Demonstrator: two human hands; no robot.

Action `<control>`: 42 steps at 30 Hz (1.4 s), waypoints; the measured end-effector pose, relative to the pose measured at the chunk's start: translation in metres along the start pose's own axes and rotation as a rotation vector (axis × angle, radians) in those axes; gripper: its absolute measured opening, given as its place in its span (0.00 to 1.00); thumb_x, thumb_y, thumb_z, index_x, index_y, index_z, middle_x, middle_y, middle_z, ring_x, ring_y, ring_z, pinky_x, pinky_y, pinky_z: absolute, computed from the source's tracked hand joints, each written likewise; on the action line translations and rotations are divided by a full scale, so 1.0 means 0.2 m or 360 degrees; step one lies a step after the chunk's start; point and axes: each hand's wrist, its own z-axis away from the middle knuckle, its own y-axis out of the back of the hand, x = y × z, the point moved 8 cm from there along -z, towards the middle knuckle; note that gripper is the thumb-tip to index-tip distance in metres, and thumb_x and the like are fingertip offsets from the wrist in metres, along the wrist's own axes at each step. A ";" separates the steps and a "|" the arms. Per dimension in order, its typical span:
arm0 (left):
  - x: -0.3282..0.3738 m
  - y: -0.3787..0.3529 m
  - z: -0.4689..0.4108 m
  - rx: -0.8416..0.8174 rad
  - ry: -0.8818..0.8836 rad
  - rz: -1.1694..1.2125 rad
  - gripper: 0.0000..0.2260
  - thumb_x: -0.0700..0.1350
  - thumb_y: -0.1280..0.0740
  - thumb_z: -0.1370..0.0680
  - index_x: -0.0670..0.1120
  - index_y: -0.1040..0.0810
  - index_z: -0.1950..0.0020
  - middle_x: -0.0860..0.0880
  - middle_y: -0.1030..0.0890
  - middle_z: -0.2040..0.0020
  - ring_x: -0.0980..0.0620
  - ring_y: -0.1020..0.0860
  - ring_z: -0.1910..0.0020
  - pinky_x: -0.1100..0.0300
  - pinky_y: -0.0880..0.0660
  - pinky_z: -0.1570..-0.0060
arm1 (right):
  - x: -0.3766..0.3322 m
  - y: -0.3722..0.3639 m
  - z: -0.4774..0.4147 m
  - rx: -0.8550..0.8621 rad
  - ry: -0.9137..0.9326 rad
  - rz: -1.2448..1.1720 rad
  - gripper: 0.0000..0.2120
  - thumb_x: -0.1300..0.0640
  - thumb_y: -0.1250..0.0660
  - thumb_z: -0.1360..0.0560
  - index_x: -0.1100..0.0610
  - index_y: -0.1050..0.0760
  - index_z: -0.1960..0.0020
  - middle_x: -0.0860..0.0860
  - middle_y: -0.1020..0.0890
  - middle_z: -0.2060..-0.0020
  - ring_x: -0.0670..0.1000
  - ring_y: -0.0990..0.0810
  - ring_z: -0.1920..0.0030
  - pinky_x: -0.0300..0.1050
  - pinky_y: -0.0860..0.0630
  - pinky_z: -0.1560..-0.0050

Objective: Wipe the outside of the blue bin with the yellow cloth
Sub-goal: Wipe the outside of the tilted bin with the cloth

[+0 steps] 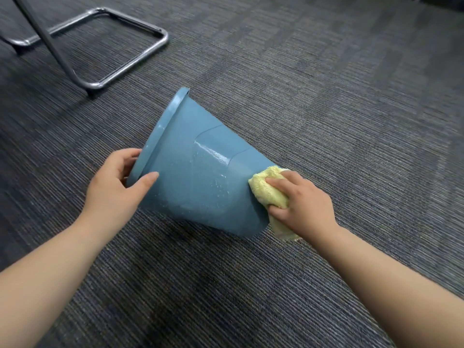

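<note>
The blue bin [200,172] lies tipped on its side on the carpet, its rim pointing up and left, its base low on the right. Water drops speckle its wall. My left hand [118,182] grips the rim at the lower left, thumb on the outer wall, fingers curled over the edge. My right hand [303,202] presses the bunched yellow cloth [266,187] against the bin's wall close to the base. Part of the cloth hangs below my palm toward the carpet.
Dark grey striped carpet [326,96] covers the whole floor. A chair's metal sled base [140,61] stands at the upper left, a short way beyond the bin's rim, with a dark leg slanting up from it.
</note>
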 end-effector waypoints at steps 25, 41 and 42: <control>0.14 0.04 -0.04 0.0166 -0.0014 0.0322 0.13 0.37 0.32 0.30 0.56 0.28 0.62 0.55 0.24 0.61 0.72 0.25 0.68 0.79 0.31 0.64 | 0.08 0.11 0.01 0.0057 -0.0293 -0.0322 0.21 0.50 0.34 0.33 0.45 0.29 0.40 0.46 0.28 0.39 0.51 0.25 0.46 0.43 0.32 0.57; 0.25 -0.05 -0.02 -0.0027 -0.0163 0.0324 0.15 0.34 0.35 0.29 0.56 0.26 0.58 0.58 0.24 0.58 0.73 0.25 0.63 0.79 0.30 0.58 | -0.56 0.29 -0.09 0.0382 0.0363 -0.0129 0.27 0.54 0.26 0.39 0.54 0.26 0.41 0.59 0.24 0.40 0.62 0.23 0.53 0.51 0.27 0.58; 0.25 -0.05 -0.03 -0.0032 -0.0161 0.0320 0.15 0.34 0.35 0.29 0.56 0.26 0.58 0.58 0.24 0.58 0.73 0.25 0.63 0.79 0.30 0.58 | -0.60 0.29 -0.07 0.0397 0.0446 -0.0106 0.28 0.55 0.24 0.42 0.55 0.24 0.43 0.61 0.22 0.43 0.62 0.21 0.56 0.50 0.25 0.60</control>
